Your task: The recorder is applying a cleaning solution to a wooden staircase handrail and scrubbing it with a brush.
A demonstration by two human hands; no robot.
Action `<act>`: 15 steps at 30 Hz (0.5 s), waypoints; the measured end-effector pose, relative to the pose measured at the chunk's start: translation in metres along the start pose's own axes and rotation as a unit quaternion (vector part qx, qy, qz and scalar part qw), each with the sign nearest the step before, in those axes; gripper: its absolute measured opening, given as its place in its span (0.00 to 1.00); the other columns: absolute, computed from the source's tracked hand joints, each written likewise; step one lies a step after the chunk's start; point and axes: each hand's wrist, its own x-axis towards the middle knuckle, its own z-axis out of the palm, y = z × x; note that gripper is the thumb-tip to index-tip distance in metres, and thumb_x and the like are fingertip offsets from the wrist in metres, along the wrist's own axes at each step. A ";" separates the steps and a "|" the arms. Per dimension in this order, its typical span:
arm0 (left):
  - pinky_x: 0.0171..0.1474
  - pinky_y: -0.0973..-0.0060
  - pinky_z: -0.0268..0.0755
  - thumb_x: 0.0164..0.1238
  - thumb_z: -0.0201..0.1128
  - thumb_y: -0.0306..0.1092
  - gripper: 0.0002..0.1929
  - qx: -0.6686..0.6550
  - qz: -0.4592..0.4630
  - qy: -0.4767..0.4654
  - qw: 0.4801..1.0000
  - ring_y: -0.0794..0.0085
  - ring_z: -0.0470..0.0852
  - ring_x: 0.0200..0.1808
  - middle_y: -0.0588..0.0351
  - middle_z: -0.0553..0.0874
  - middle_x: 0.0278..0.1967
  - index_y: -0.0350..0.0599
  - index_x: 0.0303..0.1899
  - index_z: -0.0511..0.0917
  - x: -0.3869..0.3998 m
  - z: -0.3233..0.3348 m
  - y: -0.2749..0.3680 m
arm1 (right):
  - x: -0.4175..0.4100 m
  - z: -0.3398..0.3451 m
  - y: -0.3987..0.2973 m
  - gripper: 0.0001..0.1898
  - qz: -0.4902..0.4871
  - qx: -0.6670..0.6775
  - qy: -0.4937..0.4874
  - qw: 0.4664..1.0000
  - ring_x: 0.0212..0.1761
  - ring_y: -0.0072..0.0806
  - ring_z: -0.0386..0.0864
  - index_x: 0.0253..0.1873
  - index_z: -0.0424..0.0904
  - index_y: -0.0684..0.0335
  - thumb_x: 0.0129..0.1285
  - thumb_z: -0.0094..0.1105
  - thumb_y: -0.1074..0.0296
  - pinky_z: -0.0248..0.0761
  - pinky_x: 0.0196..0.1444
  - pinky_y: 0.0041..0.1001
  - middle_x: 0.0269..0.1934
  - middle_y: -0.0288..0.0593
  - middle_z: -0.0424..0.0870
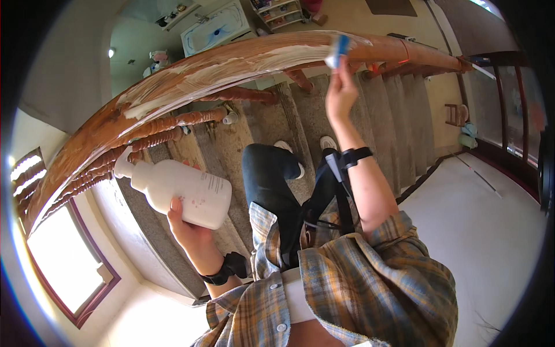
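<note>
My left hand (190, 232) grips a white plastic pump bottle (186, 191), tilted so that its pump head points up and left, close to the turned balusters. The bottle bears small print and pinkish marks. Farther off, my right hand (342, 93) pinches a small blue-and-white scrubbing tool (339, 50), perhaps a brush; motion blurs it. That tool is at the top of a curved wooden handrail (243, 56), and appears to touch it. White streaky lather (190, 84) coats much of the rail, from its left part to the tool.
Grey stone stairs (277, 112) run below the rail, with my feet on them. Several twisted wooden balusters (195, 117) support it. A washbasin (214, 30) and a shelf rack (279, 13) stand beyond. On the right, a small wooden stool (456, 115) is below.
</note>
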 end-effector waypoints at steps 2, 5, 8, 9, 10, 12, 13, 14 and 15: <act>0.63 0.51 0.64 0.60 0.59 0.43 0.36 -0.005 -0.004 -0.036 0.999 0.51 0.67 0.64 0.39 0.67 0.63 0.44 0.68 0.56 0.002 0.004 0.000 | 0.029 -0.019 0.040 0.17 -0.011 0.013 0.100 0.995 0.34 0.24 0.81 0.61 0.73 0.59 0.69 0.48 0.71 0.73 0.36 0.25 0.47 0.48 0.84; 0.63 0.51 0.63 0.60 0.59 0.43 0.36 0.009 -0.004 -0.021 1.000 0.51 0.67 0.64 0.39 0.67 0.63 0.44 0.68 0.55 -0.001 0.004 -0.005 | 0.005 -0.011 -0.039 0.15 0.043 -0.014 -0.106 0.993 0.23 0.25 0.79 0.57 0.77 0.58 0.68 0.52 0.65 0.70 0.27 0.28 0.29 0.47 0.84; 0.64 0.52 0.62 0.59 0.60 0.43 0.37 0.007 -0.020 -0.055 0.998 0.51 0.67 0.64 0.40 0.67 0.63 0.43 0.68 0.55 0.000 0.019 -0.010 | -0.030 0.026 -0.068 0.10 -0.245 0.029 -0.155 0.957 0.22 0.31 0.79 0.47 0.82 0.58 0.60 0.59 0.71 0.68 0.24 0.28 0.25 0.50 0.82; 0.64 0.52 0.62 0.59 0.60 0.43 0.37 0.009 -0.023 -0.057 0.998 0.51 0.67 0.64 0.40 0.67 0.63 0.43 0.68 0.55 0.001 0.019 -0.011 | -0.029 0.023 -0.076 0.10 -0.232 0.014 -0.169 0.958 0.22 0.32 0.80 0.46 0.83 0.58 0.60 0.60 0.71 0.68 0.24 0.28 0.26 0.50 0.82; 0.65 0.52 0.61 0.58 0.61 0.43 0.38 0.011 -0.022 -0.070 0.997 0.51 0.67 0.64 0.40 0.67 0.63 0.42 0.68 0.55 0.002 0.018 -0.011 | -0.028 0.021 -0.081 0.09 -0.219 -0.001 -0.184 0.958 0.23 0.33 0.80 0.45 0.83 0.58 0.59 0.60 0.70 0.68 0.24 0.28 0.26 0.51 0.81; 0.65 0.52 0.60 0.57 0.61 0.43 0.38 0.015 -0.015 -0.085 0.996 0.51 0.67 0.64 0.40 0.68 0.63 0.42 0.68 0.55 0.003 0.020 -0.008 | -0.006 -0.001 -0.051 0.11 -0.119 -0.043 -0.197 0.972 0.26 0.30 0.81 0.49 0.82 0.57 0.61 0.59 0.70 0.69 0.25 0.28 0.29 0.51 0.83; 0.66 0.52 0.60 0.57 0.61 0.43 0.39 0.029 0.002 -0.088 0.996 0.51 0.67 0.64 0.41 0.68 0.62 0.41 0.68 0.55 0.003 0.020 -0.010 | 0.010 -0.022 -0.034 0.13 -0.039 -0.098 -0.191 0.976 0.27 0.28 0.81 0.51 0.81 0.57 0.62 0.58 0.69 0.69 0.25 0.27 0.31 0.51 0.83; 0.66 0.52 0.60 0.56 0.61 0.43 0.39 0.042 0.019 -0.092 0.995 0.51 0.66 0.65 0.41 0.68 0.62 0.40 0.68 0.55 0.003 0.024 -0.010 | 0.031 -0.045 -0.018 0.14 0.041 -0.151 -0.181 0.971 0.27 0.26 0.81 0.54 0.80 0.56 0.64 0.57 0.69 0.69 0.26 0.27 0.33 0.52 0.84; 0.66 0.52 0.60 0.56 0.61 0.43 0.39 0.039 0.016 -0.101 0.994 0.51 0.66 0.65 0.41 0.68 0.62 0.40 0.68 0.55 0.003 0.031 -0.011 | 0.054 -0.064 0.023 0.15 -0.004 -0.150 -0.072 0.986 0.27 0.25 0.81 0.56 0.78 0.56 0.65 0.56 0.68 0.69 0.27 0.26 0.33 0.51 0.84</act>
